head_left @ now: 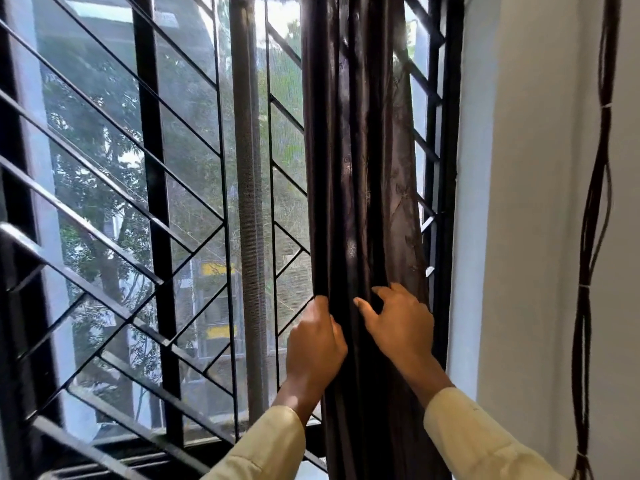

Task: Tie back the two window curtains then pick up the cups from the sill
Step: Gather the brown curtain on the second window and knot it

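A dark brown curtain (360, 161) hangs bunched in folds at the right side of the barred window. My left hand (317, 344) is closed around the curtain's left edge at about waist height. My right hand (398, 323) rests against the folds just to the right, thumb and fingers spread and curling into the fabric. Both sleeves are pale yellow. No second curtain, tie-back or cup shows in this view; the sill is mostly out of frame.
A black metal grille (152, 188) with slanted bars covers the window, a mesh screen behind it. A white wall (526, 202) stands to the right, with a bundle of dark cables (592, 237) hanging down it.
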